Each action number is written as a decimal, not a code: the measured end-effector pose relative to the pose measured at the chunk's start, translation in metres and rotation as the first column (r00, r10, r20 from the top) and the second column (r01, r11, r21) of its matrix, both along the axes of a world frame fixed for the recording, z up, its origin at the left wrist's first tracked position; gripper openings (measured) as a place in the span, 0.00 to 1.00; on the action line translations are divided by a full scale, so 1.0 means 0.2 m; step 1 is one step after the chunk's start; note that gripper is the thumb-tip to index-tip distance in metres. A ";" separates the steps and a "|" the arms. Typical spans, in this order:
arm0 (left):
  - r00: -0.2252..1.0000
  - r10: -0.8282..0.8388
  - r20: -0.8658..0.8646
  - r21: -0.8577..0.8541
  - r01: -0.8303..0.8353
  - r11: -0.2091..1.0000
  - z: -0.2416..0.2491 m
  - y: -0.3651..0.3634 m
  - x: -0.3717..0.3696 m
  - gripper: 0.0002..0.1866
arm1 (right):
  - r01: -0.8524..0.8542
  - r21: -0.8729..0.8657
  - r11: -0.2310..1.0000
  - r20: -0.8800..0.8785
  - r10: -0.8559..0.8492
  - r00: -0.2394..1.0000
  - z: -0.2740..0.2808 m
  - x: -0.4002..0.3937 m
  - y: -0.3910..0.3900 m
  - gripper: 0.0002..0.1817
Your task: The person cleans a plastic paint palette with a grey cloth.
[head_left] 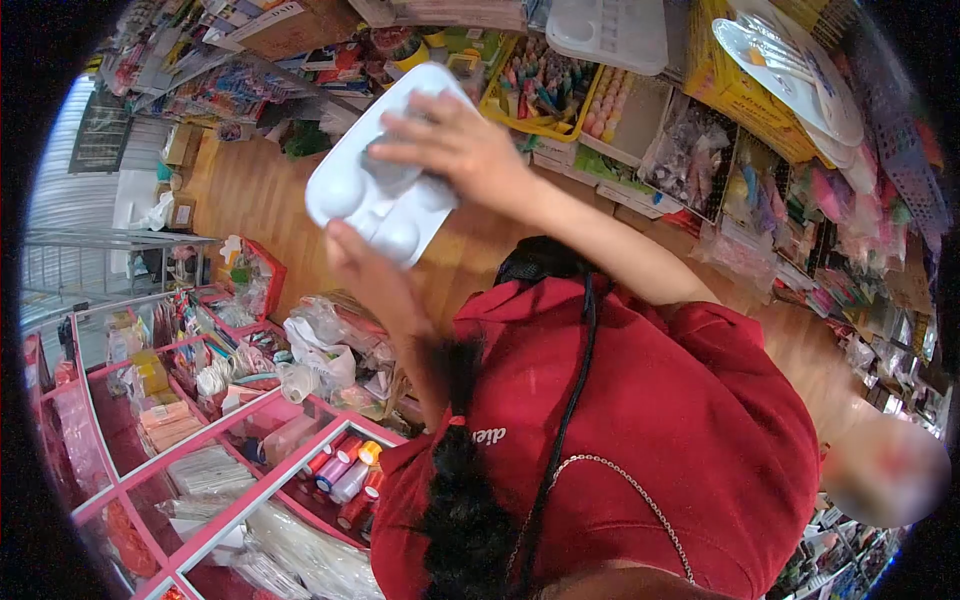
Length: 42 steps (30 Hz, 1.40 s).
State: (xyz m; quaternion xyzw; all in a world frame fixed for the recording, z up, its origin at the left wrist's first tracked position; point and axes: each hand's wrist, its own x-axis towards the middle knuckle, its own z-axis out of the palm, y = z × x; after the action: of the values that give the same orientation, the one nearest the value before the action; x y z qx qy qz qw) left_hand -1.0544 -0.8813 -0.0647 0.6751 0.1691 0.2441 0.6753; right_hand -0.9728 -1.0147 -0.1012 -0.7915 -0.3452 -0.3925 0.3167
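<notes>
One white moulded tray (340, 190), with rounded shapes across it, is tilted in the air before us, above the wooden floor (235, 185) of an aisle between crowded goods. Our left hand (365, 265) has it pinched at the lower edge, the thumb on the near side; how far its other fingers curl behind we cannot tell. Our right hand (455, 150) lies across the upper part, fingers spread and slightly blurred, gripping nothing that we can make out, and it hides some of the tray's surface. Just beyond the tray, a yellow basket (545, 131) of coloured tubes stands near a box of small pink round pieces (604, 106), with a clear plastic case (610, 40) behind. Farther right we see white palettes (785, 75) stacked against a yellow carton (742, 100), and a purple basket (905, 155) at the edge. On our left, a pink-framed display case (118, 490) is split into compartments of packets; thread spools (347, 470) fill one, partly covered by our red shirt (650, 400). A white plastic bag (325, 355) sits beside the case, close to our left forearm. Our dark braid (460, 490) hangs over the shirt, and a blurred round patch (885, 470) masks whatever lies at far right.
</notes>
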 end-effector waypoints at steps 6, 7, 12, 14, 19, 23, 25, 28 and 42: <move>0.950 0.289 0.121 0.250 -0.311 0.917 -0.04 0.16 -0.07 0.26 | 0.188 0.394 0.900 -0.698 0.159 0.699 -0.18 0.10 -0.15 0.17; 0.928 0.361 0.087 0.353 -0.368 0.861 -0.06 0.14 -0.08 0.25 | 0.216 0.423 0.880 -0.787 0.239 0.568 -0.18 0.07 -0.15 0.17; 0.901 -0.425 0.088 0.965 0.028 0.259 -0.12 0.05 -0.04 0.16 | 0.371 0.927 -0.050 0.153 0.955 -0.254 -0.11 -0.12 -0.02 0.45; 0.900 -0.418 -0.123 0.968 0.202 0.149 -0.15 0.00 -0.05 0.20 | 0.381 0.923 -0.041 0.118 0.976 -0.181 -0.09 -0.13 -0.04 0.40; 0.936 -0.348 -0.043 0.956 0.139 0.257 -0.26 -0.02 -0.10 0.33 | 0.509 0.860 0.044 -0.004 0.997 -0.079 -0.10 -0.14 -0.08 0.29; 0.955 -0.156 0.251 0.695 -0.066 0.716 -0.41 -0.10 -0.08 0.55 | 0.589 0.800 -0.117 0.102 0.993 0.060 -0.09 -0.17 -0.10 0.27; 0.938 -0.213 0.275 0.395 0.092 0.914 -0.45 -0.15 -0.07 0.53 | 0.533 0.830 -0.162 0.127 0.987 0.102 -0.09 -0.19 -0.08 0.27; 0.898 -0.439 0.042 0.025 0.438 0.899 -0.61 -0.15 -0.11 0.44 | 0.565 0.824 -0.046 0.002 0.997 0.078 -0.04 -0.24 -0.05 0.26; 0.984 -0.167 -0.056 0.927 0.113 0.359 -0.12 0.05 -0.04 0.27 | 0.532 0.835 0.140 -0.246 0.960 0.134 -0.06 -0.24 -0.12 0.24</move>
State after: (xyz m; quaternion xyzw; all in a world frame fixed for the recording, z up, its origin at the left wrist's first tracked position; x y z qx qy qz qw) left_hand -1.0621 -0.8708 -0.0896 0.9428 -0.0709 0.2544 0.2033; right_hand -1.0211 -1.0397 -0.1123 -0.3134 0.0890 0.1772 0.9287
